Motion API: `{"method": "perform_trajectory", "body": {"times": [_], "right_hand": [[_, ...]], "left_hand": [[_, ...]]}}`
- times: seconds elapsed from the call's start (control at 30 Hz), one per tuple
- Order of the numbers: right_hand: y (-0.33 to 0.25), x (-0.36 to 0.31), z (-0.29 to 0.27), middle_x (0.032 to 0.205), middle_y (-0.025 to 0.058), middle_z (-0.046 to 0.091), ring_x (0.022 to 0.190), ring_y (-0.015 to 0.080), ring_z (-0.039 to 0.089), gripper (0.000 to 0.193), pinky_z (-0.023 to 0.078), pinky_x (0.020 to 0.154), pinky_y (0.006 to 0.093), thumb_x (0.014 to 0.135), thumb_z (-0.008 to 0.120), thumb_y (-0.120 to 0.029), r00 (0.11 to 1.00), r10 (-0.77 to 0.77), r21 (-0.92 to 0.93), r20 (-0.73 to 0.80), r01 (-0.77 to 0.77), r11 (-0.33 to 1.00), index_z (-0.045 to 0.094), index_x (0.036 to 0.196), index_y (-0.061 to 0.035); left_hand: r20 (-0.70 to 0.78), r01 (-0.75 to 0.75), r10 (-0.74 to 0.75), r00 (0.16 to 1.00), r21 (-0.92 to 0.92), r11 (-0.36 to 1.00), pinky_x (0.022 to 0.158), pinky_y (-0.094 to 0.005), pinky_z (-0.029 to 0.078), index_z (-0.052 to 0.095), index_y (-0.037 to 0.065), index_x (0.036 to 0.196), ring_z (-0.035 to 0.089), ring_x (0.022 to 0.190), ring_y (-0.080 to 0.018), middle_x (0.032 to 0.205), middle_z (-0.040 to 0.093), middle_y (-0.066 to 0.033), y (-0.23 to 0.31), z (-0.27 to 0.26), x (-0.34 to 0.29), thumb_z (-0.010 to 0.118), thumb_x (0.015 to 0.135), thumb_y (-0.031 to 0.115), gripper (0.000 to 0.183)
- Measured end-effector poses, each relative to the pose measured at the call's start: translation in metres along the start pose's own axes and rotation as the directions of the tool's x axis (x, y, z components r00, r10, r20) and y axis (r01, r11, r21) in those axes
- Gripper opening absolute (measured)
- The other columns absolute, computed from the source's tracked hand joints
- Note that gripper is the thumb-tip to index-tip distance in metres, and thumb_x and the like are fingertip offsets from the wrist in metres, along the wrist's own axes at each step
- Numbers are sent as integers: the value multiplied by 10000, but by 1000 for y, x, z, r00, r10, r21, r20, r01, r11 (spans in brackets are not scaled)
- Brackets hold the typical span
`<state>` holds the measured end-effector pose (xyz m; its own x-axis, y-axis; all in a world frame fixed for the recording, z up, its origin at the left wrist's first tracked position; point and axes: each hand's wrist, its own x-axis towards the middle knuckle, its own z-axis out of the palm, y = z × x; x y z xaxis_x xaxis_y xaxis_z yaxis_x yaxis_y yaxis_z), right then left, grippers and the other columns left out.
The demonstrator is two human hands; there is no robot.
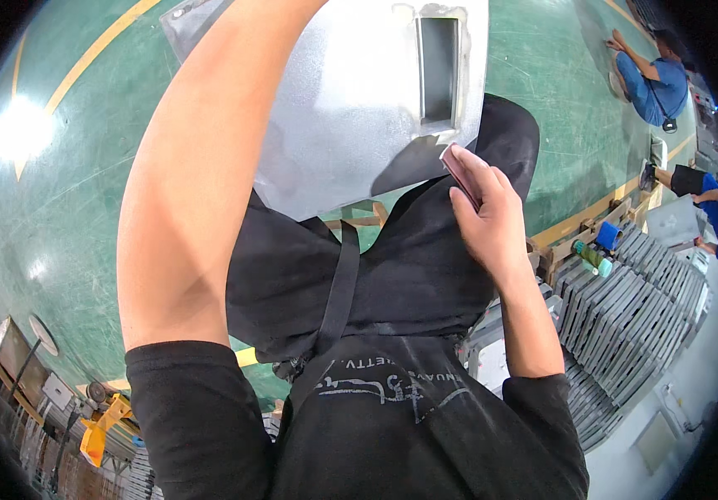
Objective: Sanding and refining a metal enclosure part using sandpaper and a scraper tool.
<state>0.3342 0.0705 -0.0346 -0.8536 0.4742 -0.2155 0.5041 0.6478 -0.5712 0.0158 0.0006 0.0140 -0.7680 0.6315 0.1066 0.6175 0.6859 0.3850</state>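
A grey metal panel (334, 108) with a rectangular cut-out (439, 71) rests across my thighs. Paler smoothed patches show around the opening's frame. Just below the panel's near right corner, my right hand (490, 212) grips a thin reddish-brown sanding block (460, 177) between thumb and fingers. The block is apart from the panel, over my right thigh. My left forearm (200, 167) stretches up across the panel's left side and leaves the picture at the top, so that hand is out of sight.
Stacked grey metal panels (625, 308) stand on a wooden pallet to my right, with a green bottle (594, 260) and a blue cup (609, 236) on top. Two people in blue work at the far right. A yellow bracket-shaped item (105, 429) is at lower left.
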Motion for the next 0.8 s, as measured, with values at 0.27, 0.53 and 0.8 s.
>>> {"method": "perform_trajectory", "body": {"times": [0.27, 0.53, 0.8], "right_hand": [[-4, 31, -10, 1037, 196, 706, 975, 358, 684, 365, 528, 873, 406, 886, 621, -55, 998, -55, 95, -39, 59, 994, 644, 1250, -51], [-2, 37, -8, 1021, 181, 714, 984, 379, 672, 322, 538, 856, 430, 883, 618, -140, 996, -43, -21, 79, 45, 999, 684, 1194, -88], [-6, 6, -12, 780, 59, 643, 725, 107, 587, 316, 494, 691, 279, 946, 572, -66, 980, 142, 674, 142, -201, 711, 629, 1249, 7]], "left_hand": [[-49, -47, 47, 998, -3, 999, 877, -488, 542, 748, 14, 920, 692, 960, -391, 987, 713, -238, -3, 7, 6, 486, 884, 334, 415], [-98, -23, 25, 995, 18, 1000, 875, -494, 537, 732, -8, 942, 683, 947, -413, 977, 706, -252, 1, 7, 4, 477, 882, 320, 420], [-100, -50, 75, 992, 230, 972, 878, -533, 495, 682, -42, 944, 650, 956, -447, 977, 664, -315, -12, 18, 16, 465, 887, 290, 401]]}}
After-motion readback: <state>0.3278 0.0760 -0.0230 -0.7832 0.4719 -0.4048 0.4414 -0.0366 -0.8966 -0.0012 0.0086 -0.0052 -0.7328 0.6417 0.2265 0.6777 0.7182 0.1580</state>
